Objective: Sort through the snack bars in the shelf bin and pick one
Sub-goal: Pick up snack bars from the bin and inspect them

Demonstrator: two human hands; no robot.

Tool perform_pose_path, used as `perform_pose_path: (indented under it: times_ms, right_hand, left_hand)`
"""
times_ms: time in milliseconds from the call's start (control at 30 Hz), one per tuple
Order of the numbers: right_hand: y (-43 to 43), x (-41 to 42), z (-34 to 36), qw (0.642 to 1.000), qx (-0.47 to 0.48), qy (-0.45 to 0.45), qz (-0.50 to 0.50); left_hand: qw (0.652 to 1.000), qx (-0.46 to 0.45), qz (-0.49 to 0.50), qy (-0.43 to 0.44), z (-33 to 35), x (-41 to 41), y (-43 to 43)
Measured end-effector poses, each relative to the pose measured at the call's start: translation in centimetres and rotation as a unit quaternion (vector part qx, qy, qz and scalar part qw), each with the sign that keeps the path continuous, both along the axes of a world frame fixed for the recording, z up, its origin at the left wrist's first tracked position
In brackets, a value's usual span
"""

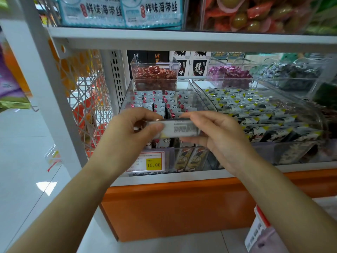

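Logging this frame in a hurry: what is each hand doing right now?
Left hand: pinches the snack bar at its left end.
Right hand: grips its right end.

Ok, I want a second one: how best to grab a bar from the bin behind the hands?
The bars stand on end in tight rows in the clear bin, so only their tops are free and the walls block the sides. Pinch one top end from above.

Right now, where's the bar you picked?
Centre of the head view: the snack bar is held level between left hand and right hand, above the yellow price tag.
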State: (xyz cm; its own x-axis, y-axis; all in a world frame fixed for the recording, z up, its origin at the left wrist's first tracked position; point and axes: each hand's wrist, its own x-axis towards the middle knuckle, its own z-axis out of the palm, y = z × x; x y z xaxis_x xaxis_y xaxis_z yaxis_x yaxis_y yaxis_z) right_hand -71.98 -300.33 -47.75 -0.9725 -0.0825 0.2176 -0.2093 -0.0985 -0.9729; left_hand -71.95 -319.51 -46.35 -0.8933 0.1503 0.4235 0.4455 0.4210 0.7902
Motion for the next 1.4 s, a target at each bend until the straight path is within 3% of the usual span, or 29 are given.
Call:
perform_pose_path:
  times_ms: [100, 200, 333, 400, 500, 600, 700, 867, 1000, 1200, 1400]
  right_hand:
    - [-0.1, 0.1, 0.1, 0.997, 0.059, 0.055, 0.007]
    - [-0.3, 0.2, 0.1, 0.993, 0.057, 0.078, -0.061]
    - [-0.1, -0.1, 0.2, 0.985, 0.051, 0.099, -0.134]
    - [0.0, -0.3, 0.0, 0.981, 0.061, 0.095, -0.157]
    - [-0.4, -0.7, 0.1, 0.979, 0.055, 0.097, -0.17]
    - [-1.1, -1.5, 0.6, 0.976, 0.069, 0.119, -0.17]
    - [-2.2, -2.8, 1.3, 0.96, 0.165, 0.142, -0.174]
    - [-4.2, -5.0, 1.9, 0.902, 0.345, 0.202, -0.16]
    - [-5.8, -6.5, 2.5, 0.864, 0.43, 0.222, -0.14]
    - [-6.5, -7.6, 2.7, 0.827, 0.493, 0.245, -0.112]
    - [-6.9, -7.8, 1.1, 0.806, 0.553, 0.191, -0.089]
  left_hand:
    - [0.998, 0.033, 0.04, 0.022, 0.0, -0.4, -0.3]
    - [0.993, -0.013, 0.091, 0.07, -0.3, -0.7, -0.5]
    - [0.952, -0.24, 0.132, 0.139, -0.9, -1.3, -1.3]
    - [0.927, -0.348, 0.102, 0.096, -1.7, -1.5, -1.3]
    - [0.908, -0.41, 0.08, 0.028, -2.9, -1.7, -1.3]
    - [0.905, -0.415, 0.086, 0.028, -3.2, -2.0, -1.5]
    - [0.9, -0.424, 0.09, 0.037, -3.1, -2.0, -1.6]
    - [0.897, -0.431, 0.091, 0.037, -2.9, -1.9, -1.9]
    - [0.9, -0.422, 0.098, 0.05, -2.7, -1.9, -2.4]
    - [0.912, -0.391, 0.111, 0.057, -2.2, -1.8, -3.3]
    - [0.909, -0.4, 0.104, 0.049, -1.9, -1.4, -3.6]
